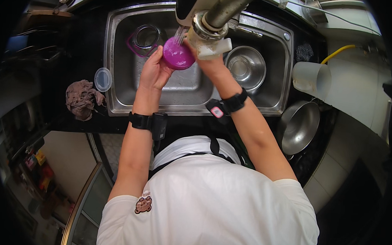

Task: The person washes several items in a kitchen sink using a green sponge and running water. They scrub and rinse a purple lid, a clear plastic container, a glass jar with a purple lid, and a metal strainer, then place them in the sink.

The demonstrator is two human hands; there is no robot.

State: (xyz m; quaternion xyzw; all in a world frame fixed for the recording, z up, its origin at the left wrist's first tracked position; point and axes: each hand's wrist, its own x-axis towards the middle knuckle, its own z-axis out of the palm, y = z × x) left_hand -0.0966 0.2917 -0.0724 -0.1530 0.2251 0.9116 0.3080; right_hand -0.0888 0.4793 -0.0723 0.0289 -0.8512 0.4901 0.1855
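Observation:
Water from the faucet (186,21) runs onto a round magenta plastic lid (179,55) above the left basin of the steel double sink (189,114). My left hand (156,69) holds the lid at its left edge, the thumb raised. On its right side my right hand (208,63) also grips it, partly hidden behind a white valve handle (214,49). A clear round container (145,36) with a magenta band or handle stands in the left basin behind my left hand. The right basin holds a steel bowl (245,68).
A crumpled brown cloth (81,99) and a small clear lid (103,79) lie left of the sink. To its right are a translucent plastic jug (310,79), a steel wool scrubber (304,52) and a metal wok or basin (299,127). The faucet pipe (227,10) hangs over the hands.

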